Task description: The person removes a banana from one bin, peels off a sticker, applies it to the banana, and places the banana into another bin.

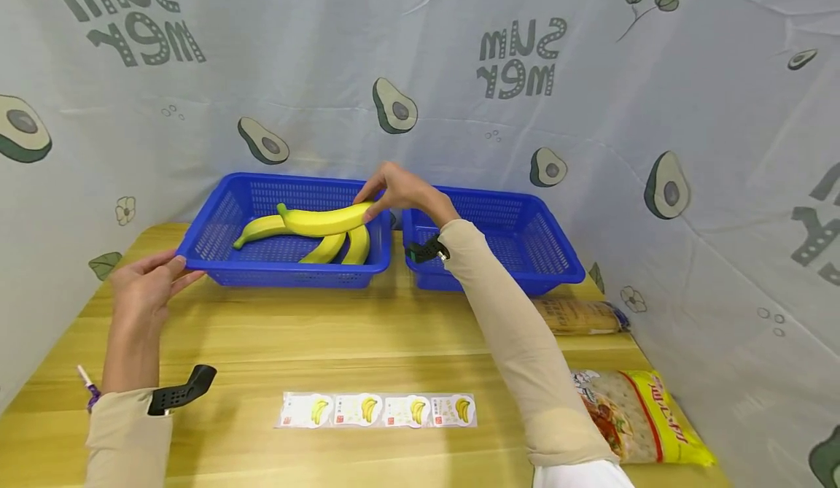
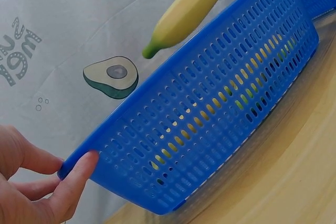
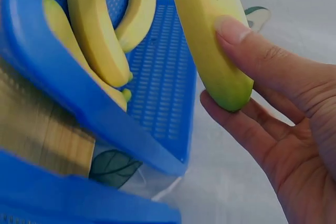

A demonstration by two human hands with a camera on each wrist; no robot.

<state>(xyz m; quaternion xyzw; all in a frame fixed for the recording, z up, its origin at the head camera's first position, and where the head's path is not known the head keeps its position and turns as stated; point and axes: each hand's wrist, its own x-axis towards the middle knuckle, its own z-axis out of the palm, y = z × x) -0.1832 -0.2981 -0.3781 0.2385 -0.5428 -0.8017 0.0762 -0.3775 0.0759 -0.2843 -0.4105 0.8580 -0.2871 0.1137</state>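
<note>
At the far left, the left hand pinches the near corner of the left basket with its fingertips; since it has only that corner, a sharp pull could slew or tip the basket. Just right of that hand, inside the basket, lies one loose banana, and the stem end of the lifted banana points back over it. That end is unsupported, so it could swing down and knock the loose one. Further right, nearly below the right hand, are two more bananas, which might roll if bumped. The right hand grips the lifted banana at one end only, between thumb and fingers, above the basket; the smooth, rounded skin and the lopsided hold could let it twist or slip out. Right of that hand, the right basket sits close beneath the forearm, so a low sweep could catch the wrist camera on its rim and jolt the grip loose.
</note>
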